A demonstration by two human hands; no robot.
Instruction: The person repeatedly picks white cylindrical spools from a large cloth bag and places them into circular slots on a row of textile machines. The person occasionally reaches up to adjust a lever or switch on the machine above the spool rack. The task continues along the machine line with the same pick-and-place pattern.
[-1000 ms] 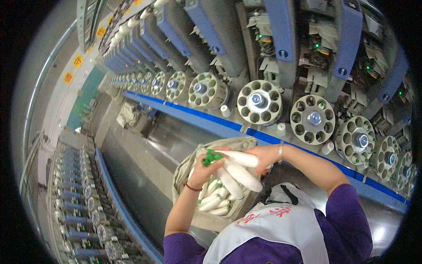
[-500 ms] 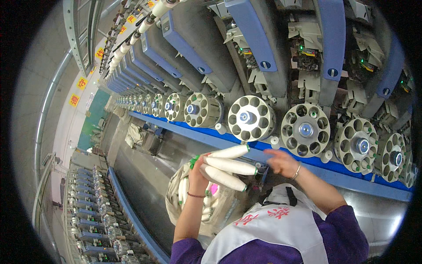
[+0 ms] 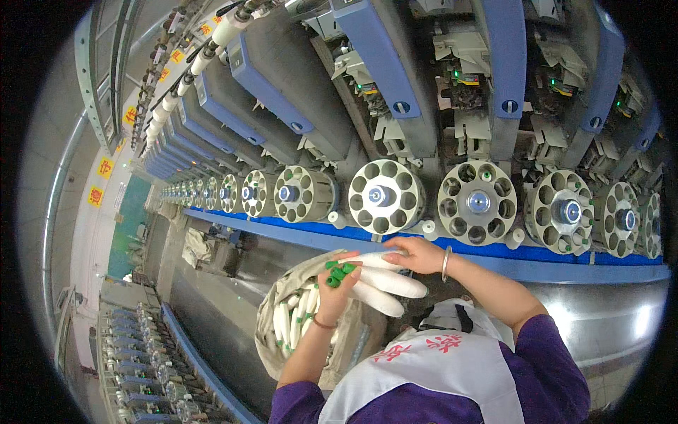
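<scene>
My left hand (image 3: 336, 298) is wrapped round a bunch of yarn bobbins (image 3: 390, 282), white and spindle-shaped. Their green tube ends (image 3: 340, 274) stick out past the thumb, while the wound bodies point to the right. At the far end of the uppermost bobbin is my right hand (image 3: 418, 255), its thumb and fingers closed on the tip. A beige cloth sack (image 3: 267, 319) with more white bobbins (image 3: 296, 319) inside lies below my left forearm. Beyond the hands stands a round bobbin magazine (image 3: 386, 168) with a ring of holes and a blue hub.
A row of winding machines with blue-edged housings (image 3: 381, 60) runs across the far side. Neighbouring magazines (image 3: 479, 203) hold some green-tipped bobbins. A blue rail (image 3: 296, 232) passes under them. Another machine row (image 3: 152, 353) stands at lower left, across a grey floor (image 3: 205, 300).
My right hand has come left from open air and closed on the tip of a bobbin. The left hand has turned, bringing the green tube ends into view. The view has shifted slightly.
</scene>
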